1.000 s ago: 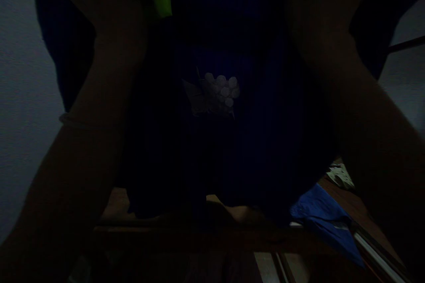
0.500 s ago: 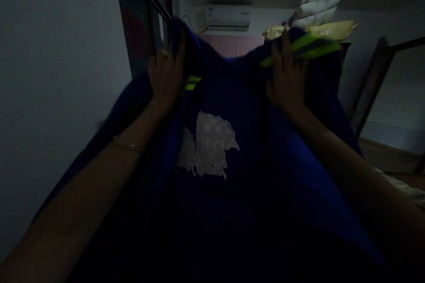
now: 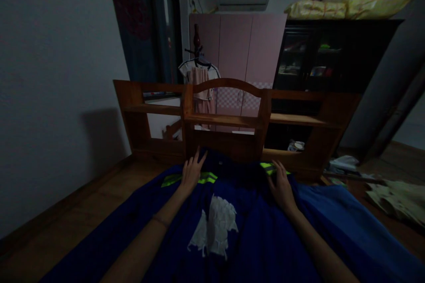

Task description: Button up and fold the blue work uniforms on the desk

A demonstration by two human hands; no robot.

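A dark blue work jacket (image 3: 255, 225) lies spread in front of me, with yellow-green and grey reflective strips at the shoulders and a ragged white patch (image 3: 221, 221) on its middle. My left hand (image 3: 192, 172) rests on the jacket's left shoulder, over the strip and near the collar, with its fingers stretched out. On the opposite shoulder, my right hand (image 3: 281, 185) lies against the other strip, fingers extended. The jacket's lower part runs out of view at the bottom.
A wooden headboard with shelves (image 3: 226, 119) stands just beyond the jacket. Wooden boards (image 3: 99, 194) show at left beside the wall. A lighter blue cloth (image 3: 345, 208) lies at right. Behind are a clothes stand (image 3: 197, 44), pink cabinet (image 3: 235, 48) and dark cabinet (image 3: 361, 53).
The jacket was held up before me by its shoulders in both hands. It has come down onto the surface, and my fingers have straightened on it. The headboard has come into view.
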